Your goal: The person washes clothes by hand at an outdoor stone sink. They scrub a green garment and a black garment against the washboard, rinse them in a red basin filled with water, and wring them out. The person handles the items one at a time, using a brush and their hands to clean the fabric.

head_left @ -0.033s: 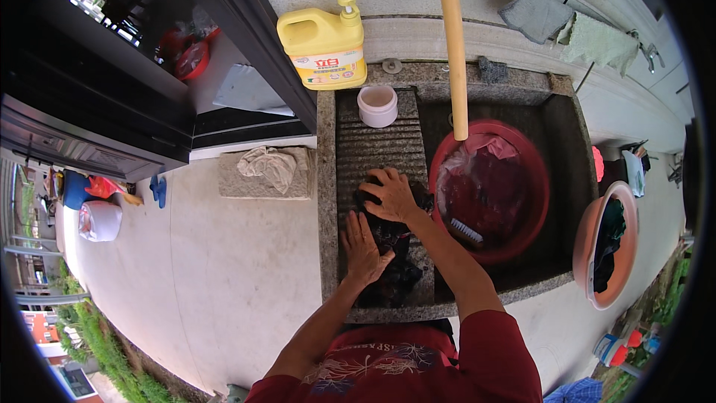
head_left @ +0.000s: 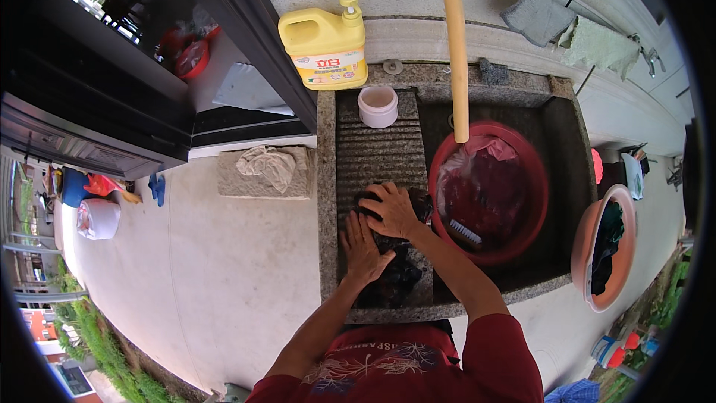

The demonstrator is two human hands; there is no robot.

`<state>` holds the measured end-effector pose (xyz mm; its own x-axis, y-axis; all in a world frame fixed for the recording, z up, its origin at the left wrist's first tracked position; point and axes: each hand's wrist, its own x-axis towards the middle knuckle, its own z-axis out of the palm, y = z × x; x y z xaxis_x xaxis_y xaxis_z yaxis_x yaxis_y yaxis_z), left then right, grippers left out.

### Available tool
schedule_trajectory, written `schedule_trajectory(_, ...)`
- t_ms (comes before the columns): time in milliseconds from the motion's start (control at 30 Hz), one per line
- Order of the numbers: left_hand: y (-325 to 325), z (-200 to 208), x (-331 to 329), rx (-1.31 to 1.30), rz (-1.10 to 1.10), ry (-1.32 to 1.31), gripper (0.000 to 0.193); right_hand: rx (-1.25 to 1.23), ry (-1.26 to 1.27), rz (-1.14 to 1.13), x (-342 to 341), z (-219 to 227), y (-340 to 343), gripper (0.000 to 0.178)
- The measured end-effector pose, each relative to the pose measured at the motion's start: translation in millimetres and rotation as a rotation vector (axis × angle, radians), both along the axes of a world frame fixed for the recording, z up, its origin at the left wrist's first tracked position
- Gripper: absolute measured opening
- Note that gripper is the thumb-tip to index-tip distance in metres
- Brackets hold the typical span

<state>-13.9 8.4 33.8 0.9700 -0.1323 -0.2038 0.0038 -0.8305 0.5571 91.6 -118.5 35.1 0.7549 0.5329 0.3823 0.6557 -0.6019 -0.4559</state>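
Both hands press flat on a dark wet cloth [head_left: 391, 272] that lies on the ribbed washboard [head_left: 373, 153] at the left side of the stone sink: the right hand [head_left: 391, 209] lies spread over the cloth's far end with no closed grip, and the left hand [head_left: 360, 248] lies open just beside it, nearer the front edge. I judge the scrubbing is in the middle, because more laundry waits in the red basin [head_left: 533, 186] at the right, with a brush [head_left: 466, 233] in it. The yellow bottle [head_left: 326, 45] stands at the back edge. Soap on the cloth I cannot make out, and the basin's contents are unclear.
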Motion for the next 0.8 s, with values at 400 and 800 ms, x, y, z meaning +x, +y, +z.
schedule_trajectory(400,-13,16,16,0.168,-0.068,0.189,0.109,-0.047,-0.025,-0.360,70,0,0,0.026)
schedule_trajectory(800,-23,25,20,0.245,-0.028,0.301,0.101,-0.191,0.033,-0.254,60,-2,-10,0.029)
